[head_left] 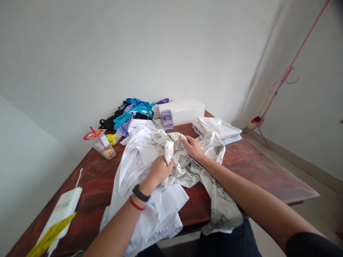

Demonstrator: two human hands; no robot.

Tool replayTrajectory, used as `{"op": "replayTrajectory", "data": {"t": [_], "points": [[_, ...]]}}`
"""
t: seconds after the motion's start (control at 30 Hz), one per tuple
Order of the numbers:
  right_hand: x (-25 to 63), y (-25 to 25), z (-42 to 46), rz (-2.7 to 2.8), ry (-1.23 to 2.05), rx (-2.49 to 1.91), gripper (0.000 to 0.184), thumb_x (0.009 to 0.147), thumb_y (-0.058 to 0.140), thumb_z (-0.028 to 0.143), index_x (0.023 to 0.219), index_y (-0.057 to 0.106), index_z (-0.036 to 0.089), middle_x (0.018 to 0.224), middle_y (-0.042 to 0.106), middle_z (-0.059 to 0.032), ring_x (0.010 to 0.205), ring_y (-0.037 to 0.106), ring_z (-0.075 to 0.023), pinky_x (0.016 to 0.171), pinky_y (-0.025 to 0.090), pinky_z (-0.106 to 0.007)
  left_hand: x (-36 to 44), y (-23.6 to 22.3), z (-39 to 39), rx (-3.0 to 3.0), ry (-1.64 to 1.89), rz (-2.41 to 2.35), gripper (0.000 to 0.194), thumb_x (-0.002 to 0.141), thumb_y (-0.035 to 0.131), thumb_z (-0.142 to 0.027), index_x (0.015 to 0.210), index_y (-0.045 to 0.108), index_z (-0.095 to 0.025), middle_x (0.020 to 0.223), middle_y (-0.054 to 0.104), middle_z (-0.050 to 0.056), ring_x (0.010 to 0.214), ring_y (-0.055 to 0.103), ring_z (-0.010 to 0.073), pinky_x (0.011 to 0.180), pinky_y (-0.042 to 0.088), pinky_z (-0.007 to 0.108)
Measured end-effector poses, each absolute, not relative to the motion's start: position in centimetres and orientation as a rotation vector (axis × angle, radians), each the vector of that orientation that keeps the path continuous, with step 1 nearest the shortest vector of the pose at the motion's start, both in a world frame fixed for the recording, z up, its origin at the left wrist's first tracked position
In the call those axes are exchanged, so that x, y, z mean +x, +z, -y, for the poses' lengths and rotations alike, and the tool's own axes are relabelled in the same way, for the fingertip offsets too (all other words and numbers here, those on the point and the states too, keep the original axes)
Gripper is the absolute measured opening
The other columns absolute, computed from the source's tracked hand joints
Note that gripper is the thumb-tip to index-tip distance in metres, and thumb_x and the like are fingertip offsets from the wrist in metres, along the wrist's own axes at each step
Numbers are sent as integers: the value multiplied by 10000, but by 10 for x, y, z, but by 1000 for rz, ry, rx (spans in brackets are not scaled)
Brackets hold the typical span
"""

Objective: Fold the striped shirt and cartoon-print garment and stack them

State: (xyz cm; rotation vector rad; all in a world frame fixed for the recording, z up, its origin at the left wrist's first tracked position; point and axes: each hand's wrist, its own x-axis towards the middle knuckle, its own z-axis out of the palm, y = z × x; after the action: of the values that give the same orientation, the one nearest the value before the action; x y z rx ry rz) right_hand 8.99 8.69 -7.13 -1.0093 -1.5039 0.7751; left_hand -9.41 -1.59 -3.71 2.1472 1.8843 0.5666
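Note:
A pale garment printed with grey cartoon cat faces [184, 162] lies bunched across the middle of the table, one sleeve or leg hanging over the front edge. My left hand [160, 170], with a dark band and a red cord at the wrist, is closed on a fold of it. Farther back, my right hand [192, 148] pinches another part of the same cloth. Beneath and to the left spreads a white garment [134, 160], rumpled and reaching past the table's near edge. The printed garment's exact kind is hard to make out in its folds.
Folded light clothes [218, 127] are stacked at the right, beside a white box [184, 109]. Blue, purple and black clothes [136, 112] pile up at the back left. A plastic cup with a straw [103, 142] and a white power bank [61, 207] sit on the wooden table [257, 167].

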Motion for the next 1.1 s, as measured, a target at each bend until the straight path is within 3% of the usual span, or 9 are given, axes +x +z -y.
{"op": "replayTrajectory", "data": {"t": [0.57, 0.8, 0.97, 1.1], "points": [[90, -75, -89, 1518, 781, -1021, 522, 885, 570, 665, 637, 413, 234, 609, 409, 48, 616, 375, -139, 558, 299, -270, -96, -41, 14, 2170, 629, -1813, 323, 998, 496, -405, 1010, 730, -183, 1013, 770, 138, 1041, 714, 313, 860, 509, 355], [90, -76, -89, 1501, 811, -1005, 498, 875, 618, 623, 623, 456, 225, 597, 443, 45, 614, 409, -141, 562, 309, -274, -100, -47, 12, 1629, 1019, -1479, 215, 876, 683, -390, 857, 742, -184, 995, 770, 139, 1198, 632, 403, 1068, 420, 454], [101, -67, -95, 1109, 1169, -875, 386, 787, 721, 602, 729, 645, 228, 677, 669, 6, 700, 608, -209, 641, 475, -307, -106, -44, 0, 1295, 1213, -1247, 468, 882, 671, -532, 1185, 703, -177, 1254, 733, 138, 1249, 639, 348, 1111, 445, 450], [110, -58, -98, 785, 1402, -764, 303, 730, 767, 535, 805, 692, 252, 727, 747, -11, 827, 710, -285, 759, 573, -382, -111, -37, -8, 1004, 1300, -1063, 637, 834, 703, -568, 1289, 641, -126, 1184, 756, 184, 1135, 708, 365, 1083, 476, 540]]}}
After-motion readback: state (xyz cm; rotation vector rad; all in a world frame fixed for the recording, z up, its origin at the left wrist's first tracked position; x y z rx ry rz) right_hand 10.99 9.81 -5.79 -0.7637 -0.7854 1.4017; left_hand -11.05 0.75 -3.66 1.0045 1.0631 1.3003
